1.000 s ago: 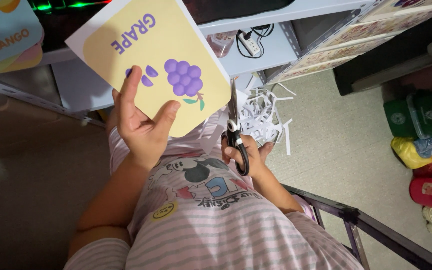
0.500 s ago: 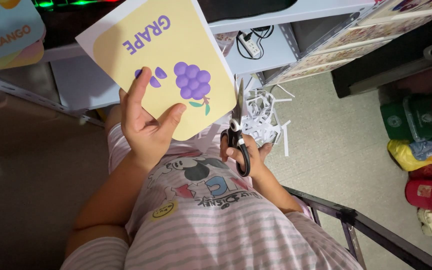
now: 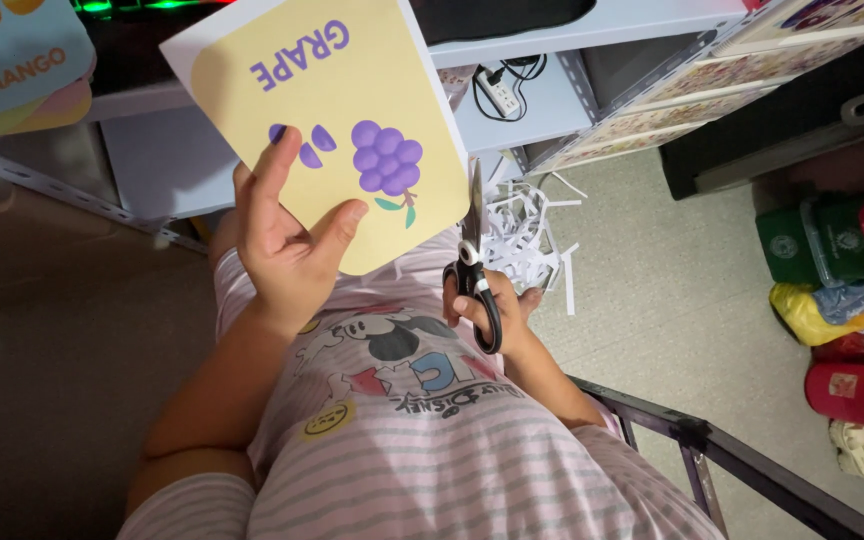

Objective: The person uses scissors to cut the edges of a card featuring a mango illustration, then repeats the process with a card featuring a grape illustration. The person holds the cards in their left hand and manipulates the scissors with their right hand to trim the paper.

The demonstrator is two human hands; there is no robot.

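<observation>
Left hand (image 3: 287, 245) pinches yellow fruit card (image 3: 337, 120), held up left of centre. Right hand (image 3: 497, 315) fingers through black-handled scissors (image 3: 474, 275), blades at card's right edge. White paper strips (image 3: 527, 235) on floor right; card's top-left white margin uncut.

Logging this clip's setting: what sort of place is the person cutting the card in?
Probably a home craft or study corner, not a workshop: a metal shelf unit holding a power strip, paper offcuts on the floor, and toys or containers piled at the right.
</observation>
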